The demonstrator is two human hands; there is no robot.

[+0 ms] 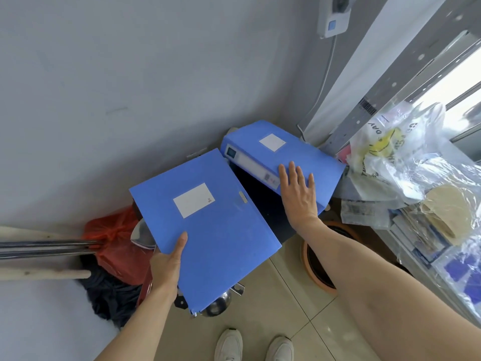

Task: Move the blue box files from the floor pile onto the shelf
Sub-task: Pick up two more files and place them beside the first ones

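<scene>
A thin blue box file (pixel 221 230) with a white label is held up flat in front of me, my left hand (pixel 168 264) gripping its lower left edge, thumb on top. A second, thicker blue box file (pixel 273 149) lies tilted in the corner beyond it, spine label facing me. My right hand (pixel 298 191) rests flat on that thicker file's near end, fingers spread. The metal shelf (pixel 406 82) stands to the right, its lower level crowded with bags.
Clear plastic bags (pixel 406 155), papers and a roll of tape (pixel 447 207) fill the shelf on the right. A red bag (pixel 114 241), black cloth and metal poles (pixel 44 248) lie at the left wall. An orange-rimmed round object (pixel 317 261) sits on the tiled floor. My white shoes (pixel 229 345) are below.
</scene>
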